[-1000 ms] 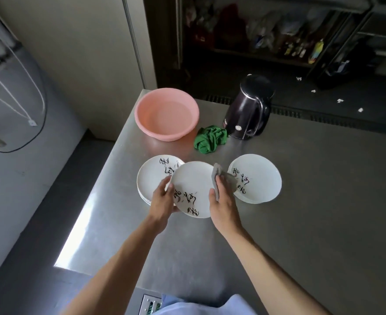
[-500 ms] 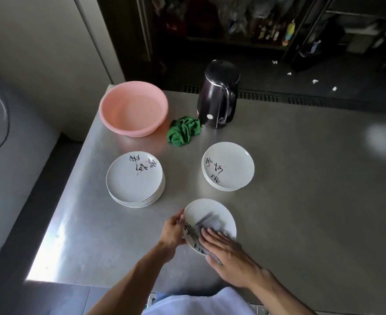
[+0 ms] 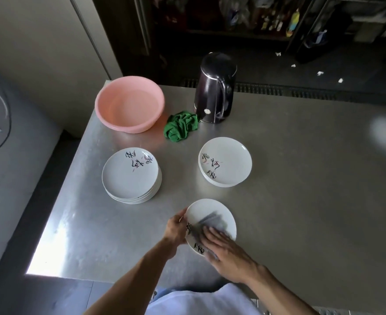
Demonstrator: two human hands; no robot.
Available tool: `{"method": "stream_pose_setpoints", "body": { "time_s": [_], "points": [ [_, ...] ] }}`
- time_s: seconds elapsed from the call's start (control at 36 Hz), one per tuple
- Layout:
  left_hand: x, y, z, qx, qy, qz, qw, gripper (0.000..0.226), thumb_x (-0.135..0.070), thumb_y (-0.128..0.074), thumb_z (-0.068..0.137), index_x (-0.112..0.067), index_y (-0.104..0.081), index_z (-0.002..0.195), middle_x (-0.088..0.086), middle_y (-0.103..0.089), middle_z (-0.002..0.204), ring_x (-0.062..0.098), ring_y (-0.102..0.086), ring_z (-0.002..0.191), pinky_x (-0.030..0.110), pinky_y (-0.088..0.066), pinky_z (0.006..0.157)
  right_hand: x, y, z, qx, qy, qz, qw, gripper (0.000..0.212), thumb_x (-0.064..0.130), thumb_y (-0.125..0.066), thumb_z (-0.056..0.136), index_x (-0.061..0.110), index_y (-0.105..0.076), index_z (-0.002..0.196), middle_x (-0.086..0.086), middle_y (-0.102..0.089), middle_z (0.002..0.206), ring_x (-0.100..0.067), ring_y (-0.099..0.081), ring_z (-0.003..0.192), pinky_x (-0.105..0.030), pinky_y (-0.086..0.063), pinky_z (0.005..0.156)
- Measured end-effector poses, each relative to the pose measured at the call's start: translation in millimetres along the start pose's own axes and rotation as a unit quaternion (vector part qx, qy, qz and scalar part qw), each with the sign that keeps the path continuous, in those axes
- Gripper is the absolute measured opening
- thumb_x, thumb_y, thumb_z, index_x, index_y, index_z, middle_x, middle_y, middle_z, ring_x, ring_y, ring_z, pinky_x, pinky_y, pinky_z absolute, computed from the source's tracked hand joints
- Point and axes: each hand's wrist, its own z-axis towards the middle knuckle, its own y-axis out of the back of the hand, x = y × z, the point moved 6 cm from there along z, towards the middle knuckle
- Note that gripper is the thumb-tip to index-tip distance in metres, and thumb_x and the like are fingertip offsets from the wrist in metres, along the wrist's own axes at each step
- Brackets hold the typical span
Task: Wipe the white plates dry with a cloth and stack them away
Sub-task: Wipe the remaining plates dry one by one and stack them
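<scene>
White plate [image 3: 220,213] is near the worktop's [image 3: 301,201] near edge; the left hand [image 3: 175,228] grips its left rim, the right hand [image 3: 225,250], laid flat, presses a grey cloth [image 3: 212,221] onto it.

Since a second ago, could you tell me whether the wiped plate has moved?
Yes. The plate came from between the left stack and right stack toward the person.

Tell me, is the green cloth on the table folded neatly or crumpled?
Crumpled. The green cloth lies bunched in loose folds between the pink basin and the black kettle.
</scene>
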Motion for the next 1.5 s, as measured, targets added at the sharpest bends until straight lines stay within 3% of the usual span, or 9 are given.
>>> {"method": "stream_pose_setpoints", "body": {
  "time_s": [0.22, 0.44, 0.53, 0.67, 0.92, 1.03, 1.14, 1.36, 1.5],
  "points": [
    [2.7, -16.1, -8.3, 0.02, -0.01, -0.026, 0.999, 0.035, -0.03, -0.039, 0.112, -0.035, -0.062, 0.138, 0.013, -0.073, 0.116, 0.028, -0.073, 0.102, 0.045, -0.065, 0.073, -29.6, 10.3, 31.2, -0.029, -0.251, 0.025, 0.967, 0.067, 0.044, -0.029, 0.105, 0.013, -0.006, 0.159, -0.013, 0.003, 0.167, -0.026, -0.002, 0.154, -0.041, -0.005, 0.122],
    [-6.3, -9.6, -5.9, -0.005, 0.0, -0.039, 0.999, 0.037, -0.022, -0.038, 0.112, -0.033, -0.064, 0.136, 0.01, -0.072, 0.125, 0.03, -0.069, 0.116, 0.055, -0.062, 0.085, 8.7, 18.7, 20.0, -0.047, 0.035, 0.004, 0.998, 0.056, 0.041, -0.027, 0.107, 0.019, -0.02, 0.159, 0.009, 0.001, 0.161, -0.006, 0.007, 0.15, -0.023, 0.009, 0.122],
    [-4.2, -4.8, -8.7, -0.002, -0.013, -0.041, 0.999, 0.037, -0.027, -0.041, 0.112, -0.03, -0.059, 0.144, 0.016, -0.071, 0.124, 0.031, -0.069, 0.107, 0.054, -0.062, 0.083, -23.7, 5.5, 8.8, -0.001, -0.061, -0.013, 0.998, 0.063, 0.046, -0.026, 0.106, 0.018, -0.007, 0.16, 0.003, 0.019, 0.16, -0.015, 0.01, 0.153, -0.024, 0.017, 0.119],
    [0.4, -14.4, -19.2, 0.024, -0.027, -0.05, 0.998, 0.035, -0.029, -0.041, 0.112, -0.032, -0.057, 0.144, 0.017, -0.069, 0.126, 0.033, -0.069, 0.113, 0.052, -0.063, 0.084, -38.0, 9.8, 24.9, -0.011, -0.228, 0.017, 0.973, 0.069, 0.046, -0.027, 0.106, 0.011, -0.001, 0.159, -0.013, 0.006, 0.167, -0.025, 0.002, 0.154, -0.04, -0.004, 0.124],
    [-3.1, -0.7, -9.4, -0.028, -0.021, -0.06, 0.998, 0.037, -0.023, -0.039, 0.112, -0.034, -0.061, 0.14, 0.008, -0.071, 0.121, 0.021, -0.068, 0.098, 0.045, -0.064, 0.073, 12.8, 13.2, 13.2, -0.041, 0.045, 0.027, 0.998, 0.055, 0.038, -0.03, 0.107, 0.02, -0.021, 0.158, 0.009, -0.004, 0.164, -0.009, -0.001, 0.153, -0.026, 0.005, 0.123],
    [4.2, 8.7, -14.6, -0.029, -0.044, -0.056, 0.997, 0.037, -0.028, -0.042, 0.112, -0.028, -0.056, 0.146, 0.014, -0.07, 0.117, 0.029, -0.069, 0.102, 0.053, -0.063, 0.08, -21.7, -0.1, 8.6, 0.005, -0.112, -0.043, 0.993, 0.067, 0.048, -0.025, 0.105, 0.016, -0.001, 0.16, -0.003, 0.018, 0.163, -0.02, 0.007, 0.154, -0.035, 0.008, 0.123],
    [10.0, 0.8, -21.5, -0.012, -0.038, -0.062, 0.997, 0.038, -0.025, -0.041, 0.112, -0.03, -0.054, 0.148, 0.017, -0.069, 0.124, 0.035, -0.067, 0.115, 0.058, -0.06, 0.087, -18.4, 10.5, 33.3, -0.017, -0.255, -0.023, 0.967, 0.072, 0.051, -0.026, 0.103, 0.009, -0.007, 0.159, -0.016, -0.002, 0.166, -0.028, -0.007, 0.154, -0.044, -0.008, 0.122],
    [9.1, -0.2, -24.7, 0.019, -0.027, -0.066, 0.997, 0.035, -0.026, -0.04, 0.113, -0.027, -0.061, 0.141, 0.005, -0.073, 0.12, 0.02, -0.07, 0.104, 0.041, -0.064, 0.072, 21.2, 9.5, 45.5, -0.016, -0.002, 0.045, 0.999, 0.064, 0.041, -0.033, 0.106, 0.015, -0.009, 0.16, 0.007, 0.013, 0.16, -0.017, 0.002, 0.154, -0.038, -0.003, 0.126],
    [16.1, 7.5, -28.1, 0.009, -0.035, -0.06, 0.998, 0.033, -0.027, -0.042, 0.112, -0.031, -0.062, 0.138, 0.014, -0.073, 0.117, 0.032, -0.072, 0.107, 0.044, -0.064, 0.072, -22.5, 12.3, 36.1, 0.003, -0.217, -0.032, 0.976, 0.067, 0.048, -0.025, 0.105, 0.015, -0.004, 0.16, -0.009, 0.005, 0.167, -0.024, 0.002, 0.154, -0.044, 0.001, 0.123]
  ]
}}
